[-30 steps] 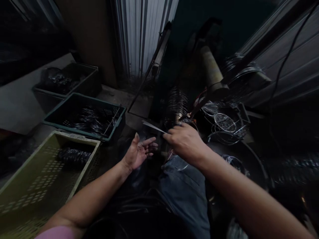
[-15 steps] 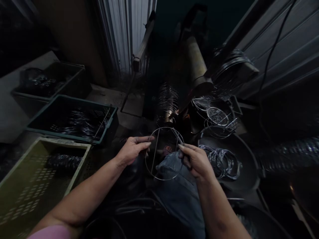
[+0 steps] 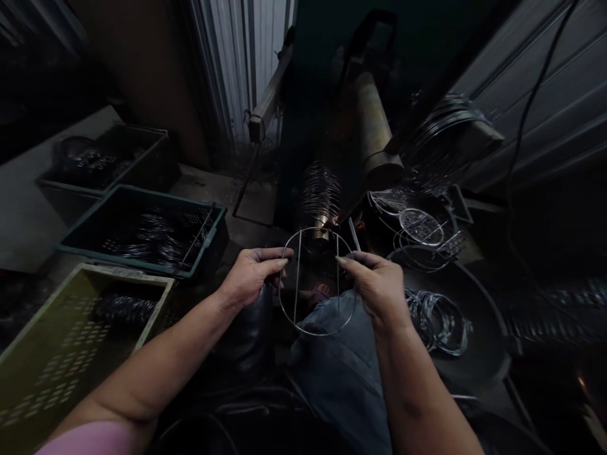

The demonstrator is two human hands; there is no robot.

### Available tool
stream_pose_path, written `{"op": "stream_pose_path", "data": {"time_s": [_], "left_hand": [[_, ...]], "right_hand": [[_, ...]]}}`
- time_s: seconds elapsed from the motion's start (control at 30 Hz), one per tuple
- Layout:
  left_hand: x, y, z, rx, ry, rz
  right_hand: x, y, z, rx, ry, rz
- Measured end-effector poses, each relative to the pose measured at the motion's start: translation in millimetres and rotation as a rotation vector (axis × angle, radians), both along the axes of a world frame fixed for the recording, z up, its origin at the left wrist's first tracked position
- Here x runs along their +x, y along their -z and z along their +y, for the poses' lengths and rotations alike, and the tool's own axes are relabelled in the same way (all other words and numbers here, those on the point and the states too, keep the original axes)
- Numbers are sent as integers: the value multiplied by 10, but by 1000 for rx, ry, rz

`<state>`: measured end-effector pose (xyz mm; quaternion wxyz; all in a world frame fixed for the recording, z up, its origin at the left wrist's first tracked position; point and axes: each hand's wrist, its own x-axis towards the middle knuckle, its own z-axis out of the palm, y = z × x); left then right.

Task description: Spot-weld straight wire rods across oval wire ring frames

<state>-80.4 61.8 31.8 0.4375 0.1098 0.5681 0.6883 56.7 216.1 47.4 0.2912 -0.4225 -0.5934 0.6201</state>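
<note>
A round wire ring with two straight crossbars (image 3: pixel 298 278) is held upright between my hands, its top edge close to the machine's metal electrode (image 3: pixel 322 229). My left hand (image 3: pixel 251 275) pinches the ring's left side between thumb and fingers. My right hand (image 3: pixel 377 284) grips the right side, and a few short metal rods (image 3: pixel 354 235) stick up from behind its fingers. Just above the ring, a stack of wire coils (image 3: pixel 321 186) surrounds the lower arm of the machine. The upper cylinder (image 3: pixel 374 123) hangs above and to the right.
On the left stand a yellow crate (image 3: pixel 152 309), a green crate (image 3: pixel 190 270) and a grey bin (image 3: pixel 156 142), all with metal parts inside. To the right, a dark round basin (image 3: pixel 493 328) holds wire rings (image 3: pixel 439 322). More wire parts (image 3: pixel 422 227) lie behind it.
Both hands have raised the ring slightly, bringing its top edge up to the electrode. The short rods now point upward outside the ring's right side. The view has shifted a little.
</note>
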Motion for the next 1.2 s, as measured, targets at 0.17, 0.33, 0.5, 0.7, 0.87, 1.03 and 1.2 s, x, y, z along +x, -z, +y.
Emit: {"op": "stream_pose_path", "data": {"time_s": [0.17, 0.33, 0.5, 0.7, 0.87, 1.03, 1.2], "left_hand": [[-29, -71, 55, 5, -18, -1], [-43, -112, 90, -1, -31, -13], [-60, -135, 96, 14, -43, -10], [-69, -161, 106, 36, -36, -17], [-31, -106, 134, -32, -59, 99], [81, -41, 195, -71, 19, 377], [140, -90, 309, -113, 91, 491]], "right_hand": [[-63, -70, 63, 58, -29, -4], [-131, -114, 127, 68, 3, -22], [-173, -149, 139, 53, -31, -9], [-182, -143, 149, 1, -81, 11], [-54, 8, 124, -138, -77, 149], [192, 137, -15, -171, 41, 208], [346, 131, -38, -211, 97, 222]]}}
